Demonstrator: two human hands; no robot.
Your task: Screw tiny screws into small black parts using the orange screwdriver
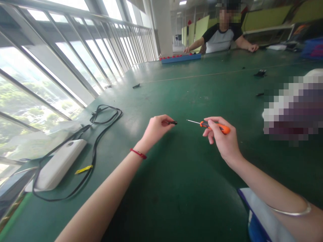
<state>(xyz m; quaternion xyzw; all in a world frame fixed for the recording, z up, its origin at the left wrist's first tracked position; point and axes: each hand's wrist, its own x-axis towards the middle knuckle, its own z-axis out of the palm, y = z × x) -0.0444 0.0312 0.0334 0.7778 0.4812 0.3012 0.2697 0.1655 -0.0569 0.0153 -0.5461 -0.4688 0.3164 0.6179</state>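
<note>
My left hand [158, 127] pinches a small black piece [173, 122] over the green table [176, 188]; its exact kind is too small to make out. In my right hand [224, 137] is a screwdriver [205, 124] with an orange and black handle, its fingers closed round the grip. The thin metal shaft points left at the black piece, with a short gap between tip and piece.
On the left lie a white box-shaped device [60, 164] and a looped black cable [95, 148] with a yellow tag [84, 169]. Small black parts [136, 86] are scattered farther off. Across the table, a person [222, 38] sits near a blue tray [180, 58]. A railing [83, 50] borders the left.
</note>
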